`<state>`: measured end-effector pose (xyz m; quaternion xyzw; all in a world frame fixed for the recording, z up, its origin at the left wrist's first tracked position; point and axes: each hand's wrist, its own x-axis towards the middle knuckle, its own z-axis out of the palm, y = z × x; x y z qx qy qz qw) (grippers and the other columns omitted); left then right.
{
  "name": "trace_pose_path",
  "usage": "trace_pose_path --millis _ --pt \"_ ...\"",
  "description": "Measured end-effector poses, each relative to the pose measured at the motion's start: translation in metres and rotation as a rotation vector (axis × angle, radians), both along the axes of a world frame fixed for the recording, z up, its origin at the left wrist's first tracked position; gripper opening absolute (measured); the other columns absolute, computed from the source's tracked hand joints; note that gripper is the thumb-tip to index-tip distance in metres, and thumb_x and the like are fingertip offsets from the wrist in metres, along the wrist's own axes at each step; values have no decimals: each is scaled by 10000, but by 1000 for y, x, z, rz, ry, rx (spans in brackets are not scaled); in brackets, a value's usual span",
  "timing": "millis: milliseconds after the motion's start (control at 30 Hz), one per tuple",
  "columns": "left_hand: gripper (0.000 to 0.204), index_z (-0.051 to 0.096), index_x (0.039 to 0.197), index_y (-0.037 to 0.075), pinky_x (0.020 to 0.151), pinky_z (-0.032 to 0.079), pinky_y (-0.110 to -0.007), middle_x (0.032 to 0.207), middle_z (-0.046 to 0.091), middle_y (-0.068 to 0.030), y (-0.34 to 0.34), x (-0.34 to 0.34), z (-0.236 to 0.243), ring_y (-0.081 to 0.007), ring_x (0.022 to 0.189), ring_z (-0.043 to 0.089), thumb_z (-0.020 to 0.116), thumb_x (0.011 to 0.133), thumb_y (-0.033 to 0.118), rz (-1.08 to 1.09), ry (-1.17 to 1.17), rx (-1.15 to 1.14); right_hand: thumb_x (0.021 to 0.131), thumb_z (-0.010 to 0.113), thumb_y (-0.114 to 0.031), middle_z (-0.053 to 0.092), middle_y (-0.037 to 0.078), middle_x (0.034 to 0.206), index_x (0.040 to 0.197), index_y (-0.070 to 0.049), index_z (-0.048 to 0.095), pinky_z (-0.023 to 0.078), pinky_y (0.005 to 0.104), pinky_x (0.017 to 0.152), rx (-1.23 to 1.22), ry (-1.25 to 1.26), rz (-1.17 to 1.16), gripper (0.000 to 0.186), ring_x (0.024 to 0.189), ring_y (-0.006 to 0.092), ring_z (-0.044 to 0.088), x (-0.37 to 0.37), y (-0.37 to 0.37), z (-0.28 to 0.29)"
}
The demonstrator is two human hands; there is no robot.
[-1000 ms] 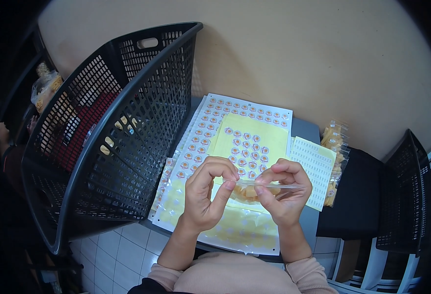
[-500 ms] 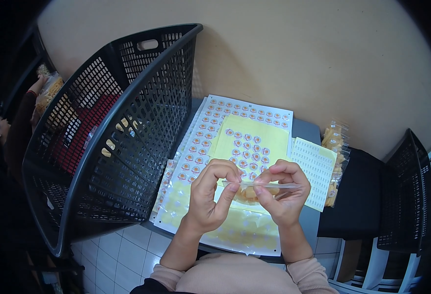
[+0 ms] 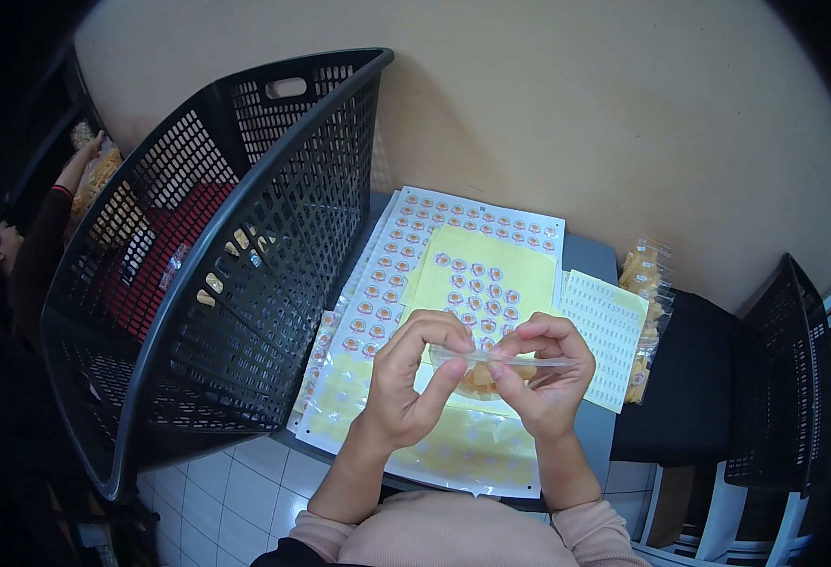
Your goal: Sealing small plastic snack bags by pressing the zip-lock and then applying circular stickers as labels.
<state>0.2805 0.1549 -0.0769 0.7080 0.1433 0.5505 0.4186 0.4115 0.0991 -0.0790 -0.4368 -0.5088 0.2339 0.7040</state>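
Over the table, both hands pinch the top edge of a clear plastic bag (image 3: 480, 382) with yellowish snack pieces in it. My left hand (image 3: 408, 383) has its thumb and fingers closed on the edge near its middle. Close beside it, my right hand (image 3: 550, 383) pinches the same edge, and the strip of film runs across its palm. The bag hangs below the fingers, partly hidden by them. Beneath lie a white sheet of round stickers (image 3: 380, 274) and a yellow backing sheet (image 3: 534, 248) with part of its stickers gone.
A large black perforated basket (image 3: 278, 203) leans at the left, with red material and several packets inside. Right of the sheets are a small-label sheet (image 3: 603, 326) and filled snack bags (image 3: 644, 274). Another black basket (image 3: 782, 378) stands far right. At far left, a co-worker's hand (image 3: 83, 161) is by snack bags.
My hands stay almost in place, still pinching; the bag's top edge has tilted and bunched slightly near the left fingers. The co-worker's hand at far left has moved up and right.
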Motion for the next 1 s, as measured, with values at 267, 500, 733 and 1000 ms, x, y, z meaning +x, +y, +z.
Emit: trace_pose_path --millis 267,500,733,1000 --pt "90 519 752 6 688 430 -294 731 554 -98 1 -1 0 -213 729 545 605 724 -1 10 -1 54 615 682 9 632 53 683 912 -8 479 387 238 713 65 -80 26 361 707 105 554 2 1 0" --pt "102 533 720 13 676 447 -299 708 558 -99 4 -9 2 -221 757 571 633 707 2 -18 58 64 626 693 29 628 59 676 1005 2 354 411 237 719 124 -262 13 509 710 131 598 10 0 8" --pt "115 515 704 12 669 442 -298 691 541 -93 4 -13 8 -225 761 576 628 709 -7 -7 95 83 633 684 49 625 68 668 992 -16 320 423 235 705 144 -292 -31 516 694 137 604 15 -4 15" --pt "126 498 693 15 680 430 -306 673 519 -82 6 -16 10 -215 752 565 618 709 -21 -8 106 87 654 668 53 629 81 678 988 -22 304 430 238 704 172 -385 -82 500 696 143 606 23 -6 21"
